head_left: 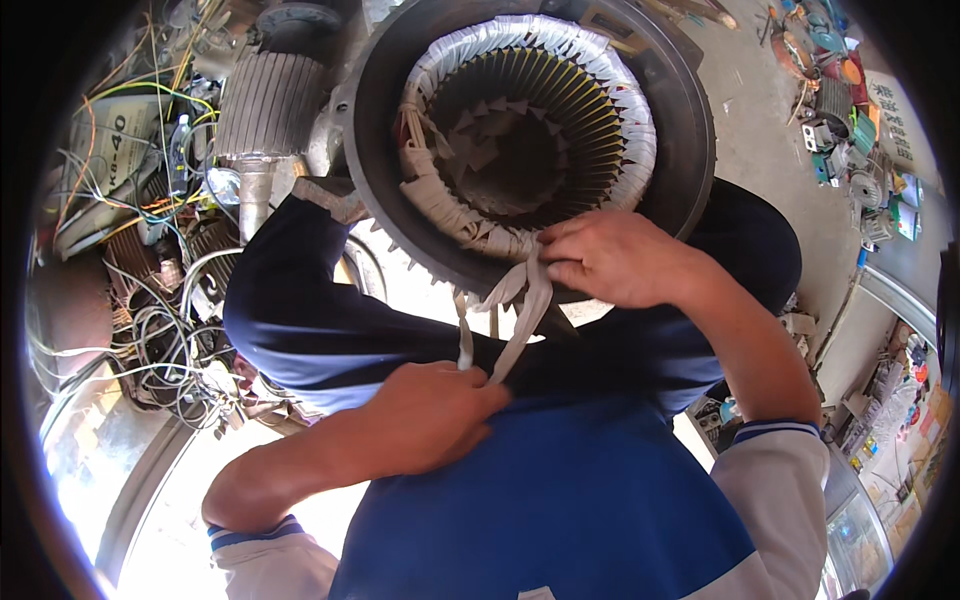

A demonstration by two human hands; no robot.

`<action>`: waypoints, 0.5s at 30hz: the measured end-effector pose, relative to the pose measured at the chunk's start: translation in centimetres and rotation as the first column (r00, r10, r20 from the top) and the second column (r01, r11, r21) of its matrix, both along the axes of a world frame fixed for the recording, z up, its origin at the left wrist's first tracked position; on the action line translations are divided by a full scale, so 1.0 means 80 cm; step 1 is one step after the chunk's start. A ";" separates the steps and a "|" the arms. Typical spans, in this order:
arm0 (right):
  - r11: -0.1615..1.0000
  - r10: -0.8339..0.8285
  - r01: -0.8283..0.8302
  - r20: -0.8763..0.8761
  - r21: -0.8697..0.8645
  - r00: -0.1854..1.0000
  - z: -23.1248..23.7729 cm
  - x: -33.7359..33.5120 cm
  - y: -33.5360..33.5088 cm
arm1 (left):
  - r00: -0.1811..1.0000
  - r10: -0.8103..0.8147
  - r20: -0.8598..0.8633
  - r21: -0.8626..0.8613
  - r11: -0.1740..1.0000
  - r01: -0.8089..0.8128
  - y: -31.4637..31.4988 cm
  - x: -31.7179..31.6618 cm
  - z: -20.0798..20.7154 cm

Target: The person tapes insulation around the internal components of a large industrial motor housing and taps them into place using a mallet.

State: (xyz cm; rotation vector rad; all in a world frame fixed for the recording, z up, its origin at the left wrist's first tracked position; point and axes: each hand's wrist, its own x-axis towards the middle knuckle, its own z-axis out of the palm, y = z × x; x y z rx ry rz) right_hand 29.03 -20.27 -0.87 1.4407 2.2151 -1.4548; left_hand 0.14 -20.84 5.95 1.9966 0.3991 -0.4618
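Observation:
In front of me stands an electric motor's stator housing [688,130], a dark round casing between my legs. Inside it, the ring of winding ends [637,125] is wrapped in white tape, with slots and yellow edges further in. A white cloth tape [530,315] hangs in strands from the ring's near side. My left hand [425,412], closed in a fist, grips the tape's lower end near my lap. Fingers of my right hand [620,258] pinch the tape where it meets the winding at the near rim. The fingertips are partly hidden.
A finned rotor [270,105] with a shaft stands at the left, close to the housing. Tangled cables [170,350] and motor parts pile up beyond it. At the far right, small parts and tools [870,190] lie along the wall.

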 end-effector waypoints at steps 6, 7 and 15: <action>0.981 0.072 -0.088 0.097 0.172 0.993 0.001 0.000 -0.012 | 0.982 0.174 -0.070 0.045 0.984 -0.171 0.144 0.104 -0.009; 0.975 0.047 -0.064 0.083 0.211 0.995 0.000 0.000 -0.015 | 0.987 0.132 -0.088 0.077 0.989 -0.126 0.162 0.126 -0.042; 0.974 -0.009 0.016 -0.030 0.224 1.000 -0.001 0.002 -0.018 | 0.789 -0.421 -0.448 -0.225 0.907 0.356 0.168 0.206 -0.206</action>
